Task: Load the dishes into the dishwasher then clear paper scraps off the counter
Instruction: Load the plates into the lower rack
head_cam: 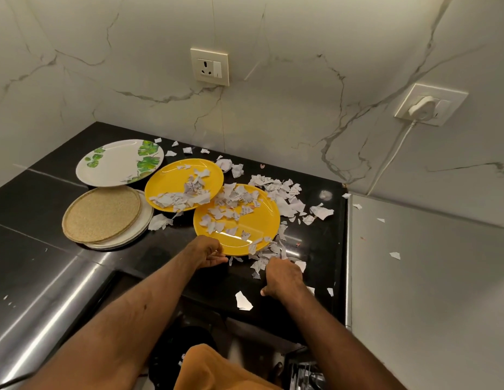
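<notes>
Step in hand looks like dish-loading: left hand [210, 250] pinches near rim of front yellow plate [259, 224], which lies flat on counter [34, 206] w/ paper scraps [231, 199] heaped on it. Right hand [283, 277] sits just right of plate, fingers curled among scraps; can't tell if it holds any. Next: lift plate, tip scraps off, then lower it to dishwasher, prob. the rack [304, 372] at bottom edge.

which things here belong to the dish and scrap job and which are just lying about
Job: near yellow plate, far yellow plate, leaf-print plate, woven round, white plates under it, paper scraps.
Just there: wall socket, white plug.
</notes>
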Demonstrator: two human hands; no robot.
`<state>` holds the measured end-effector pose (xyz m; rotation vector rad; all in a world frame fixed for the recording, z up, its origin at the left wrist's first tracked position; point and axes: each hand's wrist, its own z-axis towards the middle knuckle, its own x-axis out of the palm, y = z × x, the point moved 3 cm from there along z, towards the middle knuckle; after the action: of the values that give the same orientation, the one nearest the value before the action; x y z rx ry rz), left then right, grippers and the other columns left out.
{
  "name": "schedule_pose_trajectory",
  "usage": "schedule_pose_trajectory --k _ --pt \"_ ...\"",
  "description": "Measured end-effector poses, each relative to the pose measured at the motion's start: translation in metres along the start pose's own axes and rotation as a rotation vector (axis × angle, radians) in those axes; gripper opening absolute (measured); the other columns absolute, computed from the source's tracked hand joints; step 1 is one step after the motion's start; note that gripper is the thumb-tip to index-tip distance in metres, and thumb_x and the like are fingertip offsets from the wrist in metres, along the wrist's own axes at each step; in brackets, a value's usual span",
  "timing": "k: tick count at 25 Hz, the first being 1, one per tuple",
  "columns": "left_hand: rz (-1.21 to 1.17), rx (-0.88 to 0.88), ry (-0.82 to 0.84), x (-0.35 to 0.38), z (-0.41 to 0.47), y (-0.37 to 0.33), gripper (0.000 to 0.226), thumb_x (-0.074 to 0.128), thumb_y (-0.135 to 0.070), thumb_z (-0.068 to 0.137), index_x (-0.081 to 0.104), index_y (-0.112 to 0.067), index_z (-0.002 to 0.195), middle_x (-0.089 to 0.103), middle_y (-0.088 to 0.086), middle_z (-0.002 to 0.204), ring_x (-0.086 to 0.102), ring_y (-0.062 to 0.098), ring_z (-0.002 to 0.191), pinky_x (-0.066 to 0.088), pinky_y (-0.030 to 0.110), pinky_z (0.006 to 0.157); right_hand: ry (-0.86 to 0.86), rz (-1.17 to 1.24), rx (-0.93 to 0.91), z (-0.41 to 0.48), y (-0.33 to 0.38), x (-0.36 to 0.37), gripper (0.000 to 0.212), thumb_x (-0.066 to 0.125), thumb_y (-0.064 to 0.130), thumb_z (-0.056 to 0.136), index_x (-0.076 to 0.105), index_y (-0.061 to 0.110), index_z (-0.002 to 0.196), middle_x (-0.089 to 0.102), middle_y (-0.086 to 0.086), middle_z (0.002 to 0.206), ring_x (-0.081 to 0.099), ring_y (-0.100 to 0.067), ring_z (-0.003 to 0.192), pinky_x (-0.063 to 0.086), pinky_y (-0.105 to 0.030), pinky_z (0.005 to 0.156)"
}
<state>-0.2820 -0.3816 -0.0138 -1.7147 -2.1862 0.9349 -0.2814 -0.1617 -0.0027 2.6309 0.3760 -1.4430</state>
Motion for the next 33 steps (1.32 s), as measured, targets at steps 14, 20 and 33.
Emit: schedule_pose_trajectory --k 14,20,33 --pt "-0.074 -0.015 -0.097 -0.016 0.004 0.018 0.013 0.066 -0.006 0.098 0.065 0.004 0.107 0.071 0.020 0.097 0.072 0.026 0.075 0.056 0.028 0.047 -0.296 0.855 0.214 0.056 -0.048 -0.052 0.019 0.070 0.033 0.097 0.071 0.015 0.093 0.072 -0.003 0.091 0.067 -0.020 0.084 0.057 -0.037 0.075" --pt "-0.092 -0.014 -0.179 -0.014 0.008 0.018 0.011 0.068 -0.004 0.095 0.064 0.003 0.103 0.070 0.021 0.096 0.074 0.027 0.080 0.061 0.032 0.060 -0.214 1.020 0.329 0.097 -0.036 -0.040 0.032 0.080 0.037 0.091 0.072 0.007 0.097 0.075 -0.008 0.095 0.072 -0.024 0.086 0.054 -0.033 0.070" --pt "-0.181 -0.044 -0.172 -0.023 0.001 0.015 0.011 0.073 -0.009 0.091 0.069 0.001 0.095 0.067 0.012 0.078 0.063 0.015 0.061 0.053 0.024 0.048 -0.141 1.390 0.405 0.099 -0.036 -0.030 0.054 0.080 0.035 0.087 0.059 0.002 0.125 0.070 -0.018 0.114 0.066 -0.022 0.081 0.050 -0.030 0.052"
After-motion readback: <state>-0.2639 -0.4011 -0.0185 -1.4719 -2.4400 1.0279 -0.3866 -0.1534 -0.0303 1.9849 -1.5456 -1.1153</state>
